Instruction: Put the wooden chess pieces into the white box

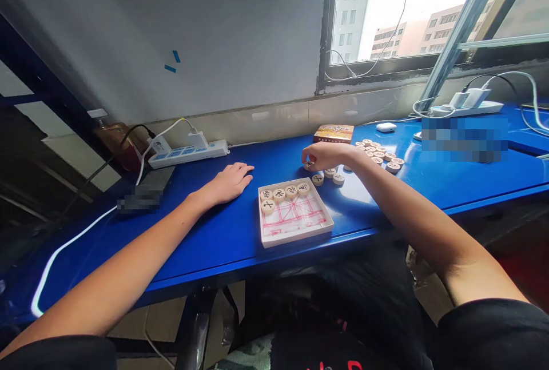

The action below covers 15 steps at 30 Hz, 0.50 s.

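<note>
My right hand (326, 155) reaches over the blue desk, its fingertips closed on a round Chinese chess piece (308, 165) that they partly hide. Just nearer to me lie a few loose pieces, among them one marked piece (317, 179) and another (338, 179). In front of me sits a shallow white box (295, 238), with a row of pieces along its far side and one more piece (268, 206) below that row at the left. A red-lined sheet (298, 213) lies on the box floor. Flat on the desk to the left of the box rests my left hand (231, 182), fingers stretched out, holding nothing.
Several more pieces (380, 152) are grouped beyond my right forearm. A brown patterned box lid (333, 134) stands behind my right hand. Power strips with cables lie at the left (189, 154) and the far right (467, 109). A white earbud case (386, 127) is near the wall.
</note>
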Available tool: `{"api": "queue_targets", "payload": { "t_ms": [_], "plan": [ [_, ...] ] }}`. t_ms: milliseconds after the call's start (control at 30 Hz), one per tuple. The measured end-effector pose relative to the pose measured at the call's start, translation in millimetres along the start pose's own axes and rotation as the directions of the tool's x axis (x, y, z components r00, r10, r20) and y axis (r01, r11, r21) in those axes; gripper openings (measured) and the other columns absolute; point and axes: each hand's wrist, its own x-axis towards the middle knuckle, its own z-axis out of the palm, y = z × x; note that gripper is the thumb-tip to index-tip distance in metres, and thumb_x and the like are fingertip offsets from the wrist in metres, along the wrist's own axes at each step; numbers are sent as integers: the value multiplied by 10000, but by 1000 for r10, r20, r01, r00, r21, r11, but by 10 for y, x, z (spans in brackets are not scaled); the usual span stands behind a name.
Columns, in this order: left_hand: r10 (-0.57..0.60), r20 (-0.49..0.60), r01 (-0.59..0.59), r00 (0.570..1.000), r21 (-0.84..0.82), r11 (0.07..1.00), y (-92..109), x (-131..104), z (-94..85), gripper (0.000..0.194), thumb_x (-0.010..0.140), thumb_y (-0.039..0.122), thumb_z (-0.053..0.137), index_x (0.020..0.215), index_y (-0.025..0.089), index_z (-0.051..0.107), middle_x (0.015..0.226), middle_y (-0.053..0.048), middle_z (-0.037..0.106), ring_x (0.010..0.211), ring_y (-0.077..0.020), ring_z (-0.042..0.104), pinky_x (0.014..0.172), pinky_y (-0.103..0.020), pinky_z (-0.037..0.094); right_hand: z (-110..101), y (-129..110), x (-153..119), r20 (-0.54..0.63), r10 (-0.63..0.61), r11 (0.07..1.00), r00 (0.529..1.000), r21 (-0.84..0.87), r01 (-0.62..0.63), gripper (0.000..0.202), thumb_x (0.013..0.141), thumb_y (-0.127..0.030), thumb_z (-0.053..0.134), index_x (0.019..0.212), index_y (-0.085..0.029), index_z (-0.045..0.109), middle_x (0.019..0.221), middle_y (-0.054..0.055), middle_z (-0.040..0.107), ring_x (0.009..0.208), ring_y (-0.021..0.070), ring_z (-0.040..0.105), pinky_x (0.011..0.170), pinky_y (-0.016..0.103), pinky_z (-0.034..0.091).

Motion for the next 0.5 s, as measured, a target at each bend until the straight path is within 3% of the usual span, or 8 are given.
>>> {"api": "queue_targets", "payload": {
  "t_ms": [100, 267, 367, 500],
  "plan": [
    [0, 1, 0, 1000, -5, 1000, 3, -2, 3, 529, 930, 423, 267, 1379, 197, 433, 1399, -95, 442, 1264, -279, 419, 1054, -435, 340, -63, -191, -76, -65, -161, 982, 985, 85, 166, 267, 748, -270, 590, 996, -194, 653, 940, 58, 676, 762, 183, 617, 630, 266, 458],
    [-8, -3, 8, 1000, -6, 1000, 20, -4, 2, 521, 932, 426, 270, 1378, 215, 434, 1405, -87, 441, 1279, -273, 406, 1061, -429, 330, -120, -644, -295, -52, -427, 889, 903, 160, 429, 234, 758, -270, 617, 973, -184, 654, 917, 48, 658, 788, 175, 591, 654, 268, 454],
    [-9, 7, 9, 1000, -4, 1000, 37, -10, -12, 528, 932, 422, 268, 1385, 205, 429, 1406, -93, 440, 1287, -275, 394, 1068, -430, 319, -82, -826, -393, -10, -509, 857, 861, 89, 508, 254, 766, -286, 633, 996, -182, 650, 965, 77, 621, 911, 222, 556, 720, 307, 462],
    [-1, 8, 1, 1000, -1, 1000, 41, -17, -16, 529, 933, 416, 260, 1387, 200, 425, 1404, -93, 444, 1288, -272, 392, 1073, -430, 312, 15, -842, -390, -93, -514, 857, 853, -3, 516, 454, 744, -373, 686, 1147, -202, 568, 1147, 120, 516, 1065, 288, 473, 870, 431, 443]
  ]
}}
